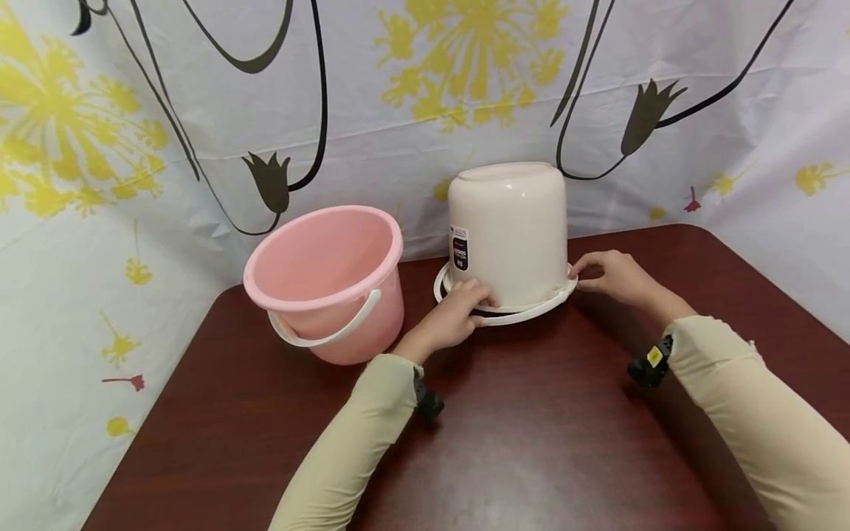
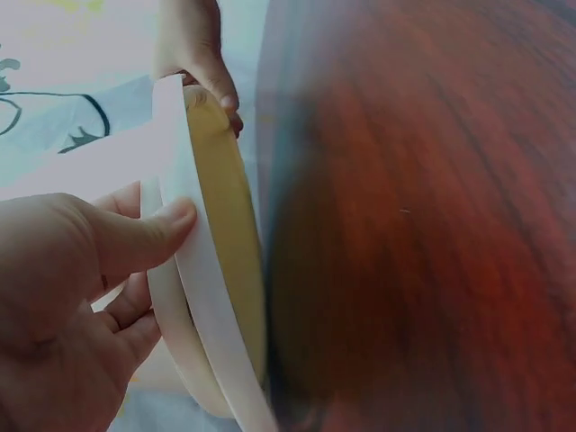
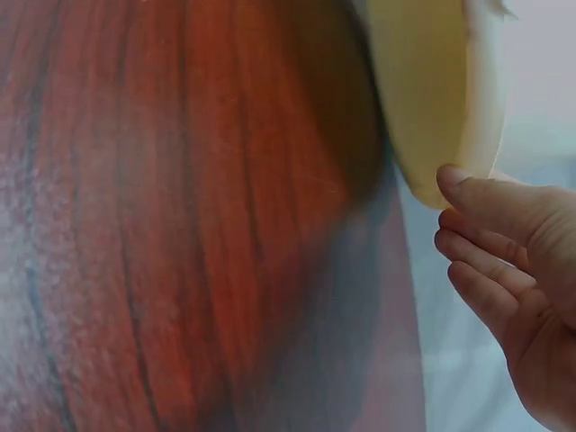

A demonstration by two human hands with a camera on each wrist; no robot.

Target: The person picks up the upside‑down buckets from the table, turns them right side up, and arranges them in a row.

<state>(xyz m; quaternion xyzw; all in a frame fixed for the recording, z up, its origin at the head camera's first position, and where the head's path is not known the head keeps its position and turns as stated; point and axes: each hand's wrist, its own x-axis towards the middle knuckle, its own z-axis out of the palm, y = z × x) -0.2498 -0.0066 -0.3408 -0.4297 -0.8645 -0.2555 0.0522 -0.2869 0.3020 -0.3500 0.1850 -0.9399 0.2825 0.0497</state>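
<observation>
Pinched between thumb and curled fingers of the left hand (image 1: 458, 310): near rim and white handle (image 1: 527, 315) of the cream bucket (image 1: 511, 228), mouth down just ahead of that hand. Pinched at the rim's right side by the right hand (image 1: 614, 279). Above the left fingers, a dark label (image 1: 460, 248), print too small to read reliably. Left of the left hand, a pink bucket (image 1: 355, 332), mouth up, floor hidden. Beneath both hands, a dark red table (image 1: 531, 442), partly blurred in the wrist views. Cream outer wall lost in glare by the left wrist; yellowish inside cut off by the right wrist view's edge. Far-rim contact with the table: cannot tell.
</observation>
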